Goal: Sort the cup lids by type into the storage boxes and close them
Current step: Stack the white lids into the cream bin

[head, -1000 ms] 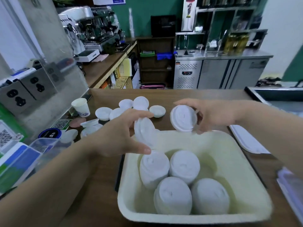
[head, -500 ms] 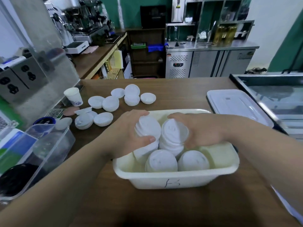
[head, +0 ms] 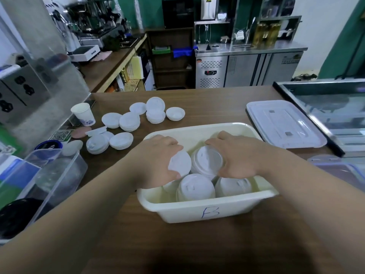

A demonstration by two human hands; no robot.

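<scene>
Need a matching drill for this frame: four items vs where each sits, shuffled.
1 cup
2 box lid
3 left hand
4 loose lids

a flat on table, right of box B
b inside box B, gripping lid stack
c upright, table's far-left edge
d scattered on table, behind-left of box

Pairs: 1-c, 2-a, 3-b, 4-d
</scene>
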